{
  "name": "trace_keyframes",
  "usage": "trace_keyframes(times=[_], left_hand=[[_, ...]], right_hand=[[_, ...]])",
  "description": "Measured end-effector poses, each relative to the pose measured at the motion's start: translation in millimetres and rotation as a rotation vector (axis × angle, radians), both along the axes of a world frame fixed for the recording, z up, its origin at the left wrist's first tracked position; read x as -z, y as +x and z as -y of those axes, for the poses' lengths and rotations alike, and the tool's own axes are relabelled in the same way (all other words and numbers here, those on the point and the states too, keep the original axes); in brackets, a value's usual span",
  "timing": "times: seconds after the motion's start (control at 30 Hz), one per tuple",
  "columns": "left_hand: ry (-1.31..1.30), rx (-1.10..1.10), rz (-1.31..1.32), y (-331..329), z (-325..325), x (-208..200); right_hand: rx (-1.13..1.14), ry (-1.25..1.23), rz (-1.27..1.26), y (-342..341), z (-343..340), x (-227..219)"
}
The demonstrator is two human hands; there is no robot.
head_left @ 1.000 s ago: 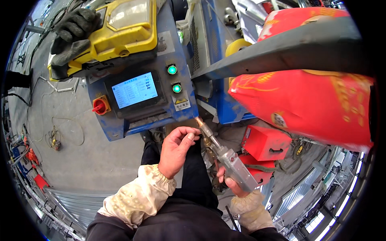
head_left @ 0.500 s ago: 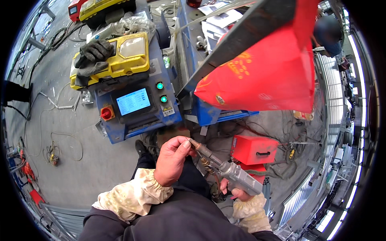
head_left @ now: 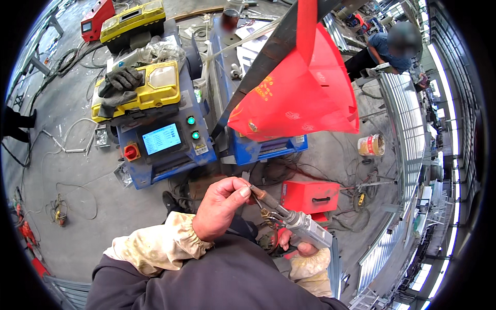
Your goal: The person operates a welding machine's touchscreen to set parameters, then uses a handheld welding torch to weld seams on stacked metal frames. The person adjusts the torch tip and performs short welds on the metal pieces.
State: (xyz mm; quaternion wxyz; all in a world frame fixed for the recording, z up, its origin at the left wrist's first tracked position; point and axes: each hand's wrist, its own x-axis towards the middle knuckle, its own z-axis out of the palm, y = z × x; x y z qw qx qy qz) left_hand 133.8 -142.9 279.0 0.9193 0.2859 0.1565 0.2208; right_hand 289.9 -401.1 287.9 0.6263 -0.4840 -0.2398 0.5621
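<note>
A silver-grey welding gun [head_left: 309, 228] with a copper-brown nozzle [head_left: 265, 197] lies slanted in front of my body, its tip toward the upper left. My right hand [head_left: 306, 249] is closed around the gun from below, mostly hidden by its body. Thumb and fingers of my left hand [head_left: 219, 207] pinch together at the nozzle's tip; any small part between them is hidden. Brass-coloured fittings [head_left: 268, 217] show beneath the nozzle. Both forearms wear stained cream sleeve covers [head_left: 160, 243].
Ahead stands a blue machine [head_left: 178, 168] with a lit screen [head_left: 161, 138], a yellow toolbox [head_left: 163, 90] and grey gloves [head_left: 121, 85] on top. A red bag [head_left: 299, 98] hangs from a dark metal bar [head_left: 263, 64]. A red box [head_left: 310, 196], bucket [head_left: 372, 145] and cables lie on the floor. A person [head_left: 385, 51] is at far right.
The view has shifted, so the machine and bag sit further left, and the bucket and the far person show more fully. My hands keep nearly the same hold on the gun.
</note>
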Motion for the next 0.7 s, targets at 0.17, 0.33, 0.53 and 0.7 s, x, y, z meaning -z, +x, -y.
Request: trace_keyframes(times=[0.17,0.33,0.53,0.7], left_hand=[[0.142,0.09,-0.01,2,2,-36],[0.161,0.159,0.073,6,10,-53],[0.203,0.172,0.104,9,19,-61],[0.177,0.18,0.117,7,24,-67]], right_hand=[[-0.047,0.182,-0.159,20,27,16],[-0.016,0.311,-0.217,24,42,25],[0.141,0.267,-0.141,16,40,-3],[0.268,0.279,-0.11,3,41,-2]])
